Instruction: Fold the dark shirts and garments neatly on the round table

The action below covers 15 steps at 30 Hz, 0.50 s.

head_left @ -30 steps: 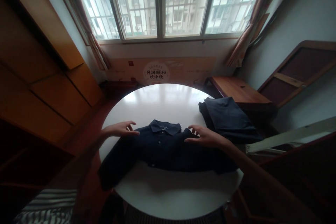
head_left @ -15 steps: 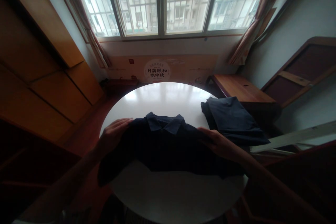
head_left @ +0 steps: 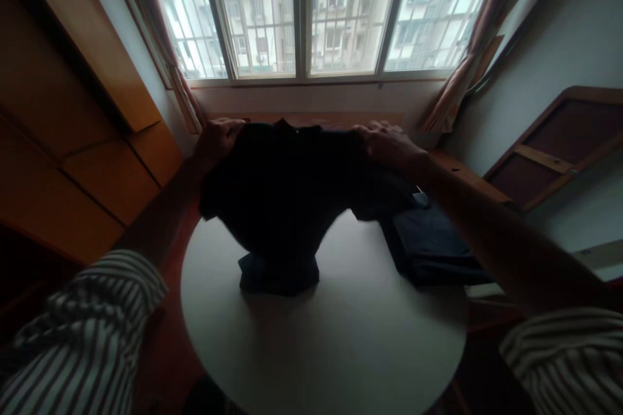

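In the head view, the navy collared cloth shirt (head_left: pixel 292 188) shows almost black, so we cannot make out its buttons. Our left fingers (head_left: pixel 228 125) and right fingers (head_left: pixel 384 128) are closed on its shoulders, tips partly hidden; it hangs between and below them, its hem low over the round white surface (head_left: pixel 370 311). Below our right fingers, sleeve and forearm partly cover the folded dark-blue cloth pile (head_left: pixel 433 237). A second ago, the shirt lay spread beneath our open, unloaded fingers.
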Each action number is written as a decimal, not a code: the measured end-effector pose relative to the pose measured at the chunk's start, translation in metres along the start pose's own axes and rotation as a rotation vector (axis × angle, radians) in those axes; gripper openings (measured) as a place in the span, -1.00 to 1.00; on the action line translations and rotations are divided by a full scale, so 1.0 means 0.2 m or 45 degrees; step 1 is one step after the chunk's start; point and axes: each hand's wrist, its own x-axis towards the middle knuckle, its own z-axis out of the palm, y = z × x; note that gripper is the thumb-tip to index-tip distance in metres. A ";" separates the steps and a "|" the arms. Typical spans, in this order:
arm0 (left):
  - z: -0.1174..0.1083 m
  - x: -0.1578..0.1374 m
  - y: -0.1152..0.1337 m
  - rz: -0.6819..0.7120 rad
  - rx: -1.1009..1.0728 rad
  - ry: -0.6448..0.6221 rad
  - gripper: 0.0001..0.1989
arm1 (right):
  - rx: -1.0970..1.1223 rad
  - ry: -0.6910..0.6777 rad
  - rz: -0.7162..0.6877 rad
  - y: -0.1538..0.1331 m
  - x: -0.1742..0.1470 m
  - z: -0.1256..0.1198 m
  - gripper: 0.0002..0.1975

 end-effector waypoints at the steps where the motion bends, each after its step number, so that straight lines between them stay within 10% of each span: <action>1: 0.05 0.07 0.01 0.003 -0.001 -0.007 -0.81 | -0.123 0.010 0.044 -0.01 0.07 0.06 -0.57; 4: 0.24 0.00 0.05 0.019 -0.024 -0.116 -0.76 | -0.101 -0.259 -0.033 -0.08 0.00 0.26 -0.48; 7: 0.46 -0.39 0.05 0.030 -0.017 -0.323 -0.78 | 0.179 -0.523 -0.171 -0.21 -0.33 0.47 -0.60; 11: 0.65 -0.93 -0.06 -0.199 0.366 -0.627 -0.40 | 0.238 -0.614 -0.198 -0.33 -0.71 0.66 -0.65; 15: 0.69 -1.09 -0.13 -0.225 0.501 -0.727 -0.44 | 0.262 -0.630 -0.176 -0.37 -0.82 0.76 -0.56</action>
